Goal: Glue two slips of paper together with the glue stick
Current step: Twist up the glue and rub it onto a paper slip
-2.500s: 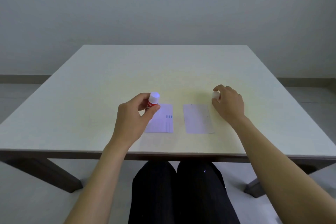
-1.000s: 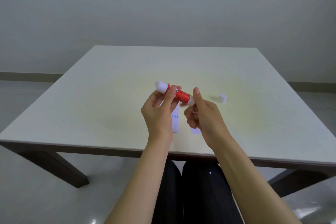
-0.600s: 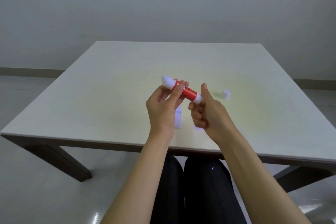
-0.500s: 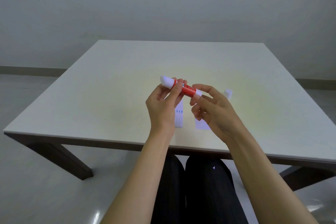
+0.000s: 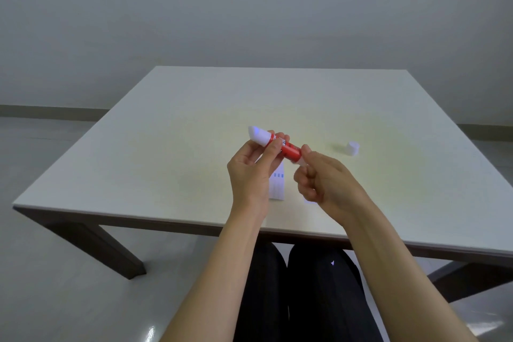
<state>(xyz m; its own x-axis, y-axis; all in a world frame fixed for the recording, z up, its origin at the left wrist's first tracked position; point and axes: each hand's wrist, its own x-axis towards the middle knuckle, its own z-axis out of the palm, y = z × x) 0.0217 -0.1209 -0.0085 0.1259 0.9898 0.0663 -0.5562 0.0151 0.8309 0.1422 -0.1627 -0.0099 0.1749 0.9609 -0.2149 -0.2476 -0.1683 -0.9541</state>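
We can read no text anywhere. The red plastic glue stick with a white tip carries white lettering on its barrel — fingers cover most of it and the rest is too small for us to make out. The white paper slip on the table bears a short row of blue marks — not legible to us as characters.
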